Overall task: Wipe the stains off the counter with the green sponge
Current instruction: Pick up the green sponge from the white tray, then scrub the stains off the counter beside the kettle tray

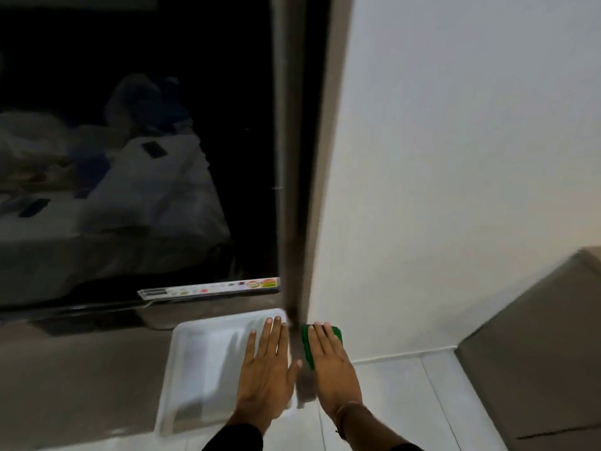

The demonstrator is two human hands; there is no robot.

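Note:
The green sponge [307, 343] lies on the grey-brown counter [81, 379] at its right end, close to the white wall. My right hand [331, 366] presses flat on top of it, fingers stretched forward, so only the sponge's left and far edges show. My left hand [266, 369] rests flat with fingers spread on a white tray [201, 362] just to the left, holding nothing. No stains are plain to see on the blurred counter surface.
A dark glossy screen [130, 157] with a sticker strip stands behind the counter and mirrors a bed. A grey post [292, 190] rises beside the white wall [455, 157]. White floor tiles [406, 402] and a brown box [536, 353] lie to the right.

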